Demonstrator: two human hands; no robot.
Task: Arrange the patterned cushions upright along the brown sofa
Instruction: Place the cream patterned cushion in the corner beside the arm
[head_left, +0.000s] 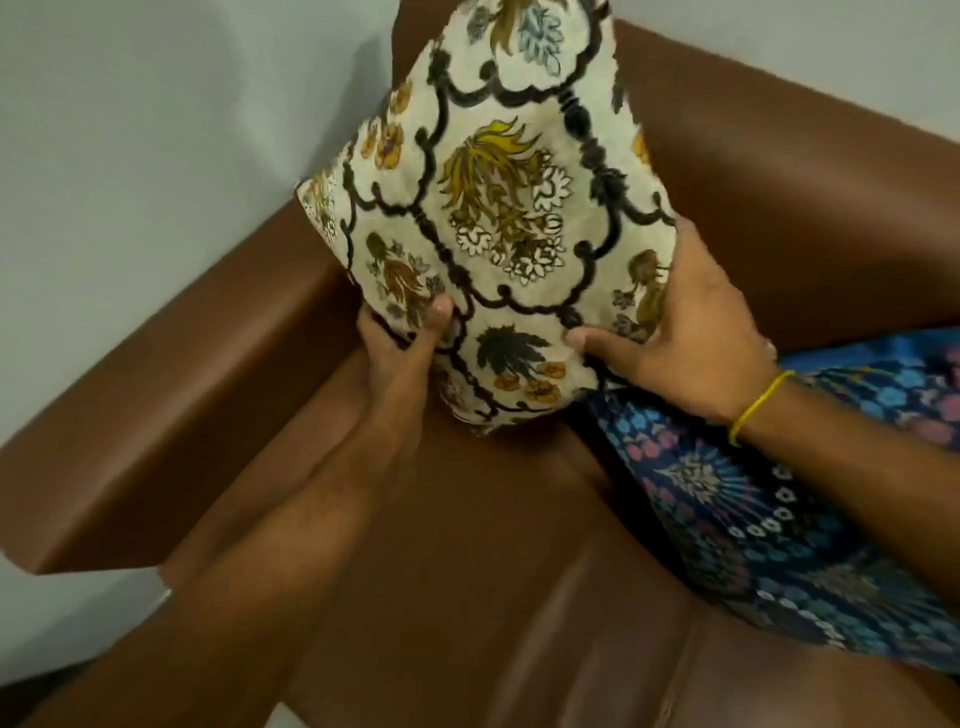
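Head view
Cream floral cushion (498, 218): stands upright on one corner in the far left corner of the seat, its back towards the backrest. Bottom corner touches the seat; top edge runs out of frame.
Left hand (402, 358): closed on the cushion's lower left edge, thumb on the front face, fingers hidden behind.
Right hand (691, 338): grips the lower right edge, thumb pressed on the front face, fingers wrapped over the side. Yellow thread band (758, 405) sits on the wrist.
Blue patterned cushion (779, 509): lies tilted on the right part of the seat, leaning towards the backrest, just right of the cream one. Its near left corner sits under the right hand; whether the two cushions touch, cannot tell.
Brown sofa (519, 597): glossy leather-like cover; left armrest (171, 395) runs near to far beside the wall (156, 130).
Image quality: slightly blurred.
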